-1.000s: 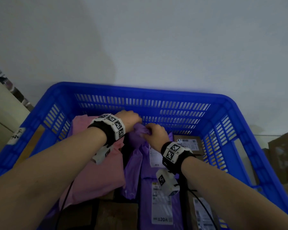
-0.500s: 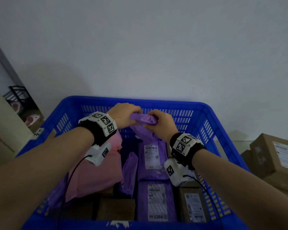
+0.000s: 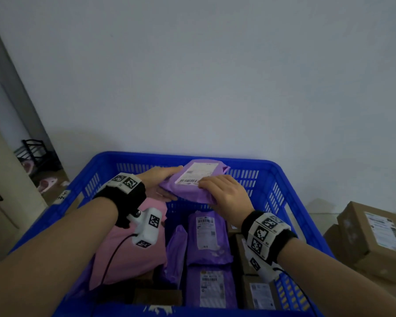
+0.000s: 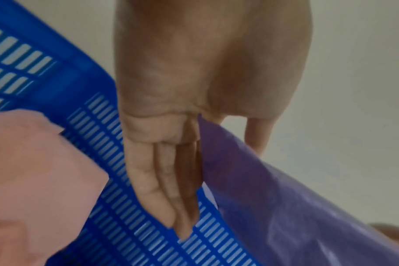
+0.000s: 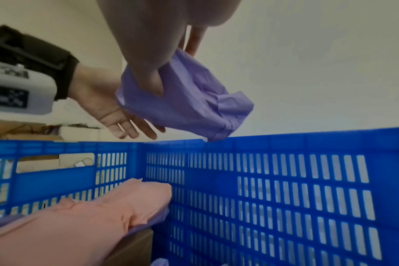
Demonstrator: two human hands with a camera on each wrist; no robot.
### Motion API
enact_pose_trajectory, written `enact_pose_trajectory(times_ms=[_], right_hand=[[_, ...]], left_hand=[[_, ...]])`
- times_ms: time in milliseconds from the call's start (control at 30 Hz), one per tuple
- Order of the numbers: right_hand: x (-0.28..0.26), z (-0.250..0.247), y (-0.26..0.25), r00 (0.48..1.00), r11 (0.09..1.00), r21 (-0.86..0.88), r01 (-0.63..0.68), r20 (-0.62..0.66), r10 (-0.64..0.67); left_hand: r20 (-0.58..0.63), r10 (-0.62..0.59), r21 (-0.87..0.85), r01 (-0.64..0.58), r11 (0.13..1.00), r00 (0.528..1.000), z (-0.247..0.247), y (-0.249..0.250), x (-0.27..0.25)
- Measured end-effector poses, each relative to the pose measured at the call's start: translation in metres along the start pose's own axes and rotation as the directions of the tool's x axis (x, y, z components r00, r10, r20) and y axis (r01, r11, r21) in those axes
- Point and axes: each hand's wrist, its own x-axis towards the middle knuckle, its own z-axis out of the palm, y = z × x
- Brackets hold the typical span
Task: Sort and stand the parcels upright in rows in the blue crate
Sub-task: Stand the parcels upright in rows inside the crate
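The blue crate (image 3: 281, 186) is filling the lower half of the head view, and the wall is taking the upper half. Inside it the pink parcel (image 3: 128, 255) is lying at lower left, and purple parcels (image 3: 207, 241) with white labels are lying in the middle, with brown boxes (image 3: 258, 291) at lower right. Outside the crate, cardboard boxes (image 3: 375, 239) are sitting at the right edge of the frame.

Above the far wall of the crate, in the middle of the frame, both hands are holding the purple mailer (image 3: 192, 184). Its label is facing up toward the camera. Its long axis is running from lower left to upper right in the frame, with the far end pointing at the wall.

The left hand (image 3: 162, 184) is supporting the mailer's left edge; the head view is showing the thumb on top. The left wrist view is showing what the head view hides: the fingers (image 4: 162, 189) are lying straight and together under the plastic.

The right hand (image 3: 226, 193) is gripping the near end of the mailer, fingers on the label side. Only the right wrist view is showing the thumb (image 5: 153, 81) pressing into the crumpled underside, and the mailer's folded end hanging just over the crate's rim.
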Motion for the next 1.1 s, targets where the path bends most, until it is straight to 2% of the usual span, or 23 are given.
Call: enact_pose_trajectory(times_ms=[133, 233, 300, 367, 433, 467, 533, 633, 700, 800, 933, 1033, 1100], right_hand=[[-0.004, 0.001, 0.001, 0.997, 0.997, -0.05, 0.065, -0.04, -0.067], [-0.009, 0.006, 0.004, 0.998, 0.997, -0.067, 0.046, -0.037, -0.049], [-0.012, 0.008, 0.005, 0.999, 0.999, -0.043, 0.01, 0.04, -0.009], [-0.015, 0.008, 0.005, 0.983, 1.0, -0.021, -0.022, 0.179, 0.026], [-0.017, 0.005, 0.005, 0.942, 0.998, -0.01, -0.055, 0.331, 0.055], [-0.016, 0.003, 0.005, 0.923, 0.997, -0.011, -0.074, 0.378, 0.072], [-0.011, 0.002, 0.006, 0.922, 0.993, -0.025, -0.113, 0.371, 0.114], [0.007, 0.004, 0.008, 0.933, 0.969, -0.004, -0.247, 0.269, 0.239], [0.018, 0.007, 0.009, 0.92, 0.956, -0.006, -0.293, 0.273, 0.283], [0.03, 0.009, 0.01, 0.923, 0.965, -0.046, -0.256, 0.286, 0.259], [0.039, 0.013, 0.009, 0.838, 0.942, -0.062, -0.33, 0.44, 0.323], [0.04, 0.015, 0.009, 0.811, 0.939, -0.093, -0.331, 0.48, 0.334], [0.04, 0.017, 0.008, 0.792, 0.933, -0.109, -0.344, 0.5, 0.35]], left_hand=[[0.116, 0.001, -0.178, 0.02, 0.984, 0.993, 0.004, -0.002, -0.01], [0.121, 0.05, -0.239, -0.02, 0.971, 0.991, 0.008, -0.003, -0.011], [0.086, 0.083, -0.227, -0.061, 0.972, 0.993, 0.01, -0.005, -0.01], [0.029, 0.131, -0.178, -0.124, 0.976, 0.991, 0.01, -0.005, -0.008], [-0.074, 0.215, 0.011, -0.215, 0.977, 0.974, 0.007, -0.002, -0.006], [-0.132, 0.289, 0.219, -0.256, 0.942, 0.948, 0.004, 0.0, -0.004], [-0.165, 0.437, 0.602, -0.261, 0.754, 0.884, -0.002, 0.003, -0.001], [-0.12, 0.539, 0.833, -0.211, 0.512, 0.834, -0.002, 0.004, -0.004], [-0.074, 0.564, 0.91, -0.175, 0.375, 0.822, 0.0, 0.004, -0.004], [-0.014, 0.567, 0.965, -0.137, 0.223, 0.823, 0.003, 0.004, -0.005], [0.037, 0.566, 0.989, -0.111, 0.097, 0.823, 0.006, 0.006, -0.009], [0.08, 0.559, 0.995, -0.103, 0.01, 0.825, 0.006, 0.009, -0.01], [0.098, 0.552, 0.993, -0.117, 0.0, 0.828, 0.007, 0.011, -0.012]])
